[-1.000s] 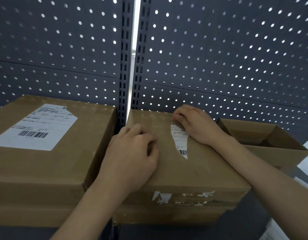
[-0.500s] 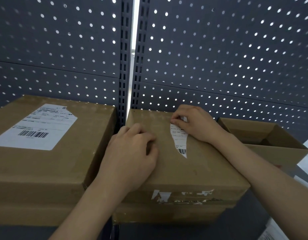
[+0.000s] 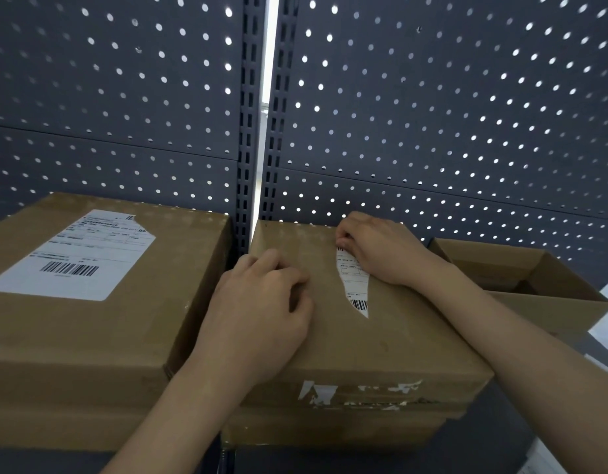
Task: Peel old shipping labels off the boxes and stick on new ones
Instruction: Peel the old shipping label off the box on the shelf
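A closed brown box (image 3: 391, 340) sits in the middle on top of a second box. A torn white strip of old label (image 3: 355, 283) with a barcode remains on its top. My right hand (image 3: 381, 249) lies at the strip's far end, fingertips curled and pinching its top edge. My left hand (image 3: 261, 313) rests on the box's left part with fingers curled, holding nothing. White label scraps (image 3: 357, 391) cling to the box's front edge. To the left stands another closed box (image 3: 90, 336) with a whole white shipping label (image 3: 76, 256).
An open, shallow cardboard box (image 3: 535, 282) stands at the right. A dark perforated back panel (image 3: 432, 114) rises directly behind the boxes, with a slotted upright (image 3: 251, 131) in the middle. White papers (image 3: 607, 302) show at the right edge.
My right hand's fingers have shifted slightly at the top of the torn label strip, working its edge. The left hand and the boxes have stayed put.
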The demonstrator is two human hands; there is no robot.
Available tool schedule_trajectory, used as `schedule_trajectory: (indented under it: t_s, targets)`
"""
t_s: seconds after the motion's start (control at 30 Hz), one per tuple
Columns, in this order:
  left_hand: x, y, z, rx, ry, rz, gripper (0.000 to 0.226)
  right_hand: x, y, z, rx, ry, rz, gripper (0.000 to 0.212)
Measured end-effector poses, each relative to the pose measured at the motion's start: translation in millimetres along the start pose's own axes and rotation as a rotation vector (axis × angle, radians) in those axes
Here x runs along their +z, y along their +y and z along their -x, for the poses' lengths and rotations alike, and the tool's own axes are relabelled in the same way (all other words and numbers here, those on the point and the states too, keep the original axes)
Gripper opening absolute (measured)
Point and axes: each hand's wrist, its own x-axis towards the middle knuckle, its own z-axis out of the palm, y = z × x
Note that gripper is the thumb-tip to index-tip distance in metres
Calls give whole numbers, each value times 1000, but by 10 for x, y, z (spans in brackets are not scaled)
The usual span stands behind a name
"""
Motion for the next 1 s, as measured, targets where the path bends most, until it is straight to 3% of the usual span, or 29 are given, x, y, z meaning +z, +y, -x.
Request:
schedule_trajectory:
  t_s: [0.33, 0.53, 0.87, 1.0]
  targets:
    - [0, -10, -8, -2, -9, -3, 39, 39, 95, 72, 16, 53, -269, 17]
    - [-8, 1, -11, 1, -6, -3, 39, 24, 88, 111, -44, 108, -314, 9]
    - [23, -18, -19, 10, -3, -17, 38, -29, 7, 157, -38, 113, -268, 17]
    - [21, -23, -11, 10, 4, -14, 38, -5, 28, 142, -20, 126, -317, 9]
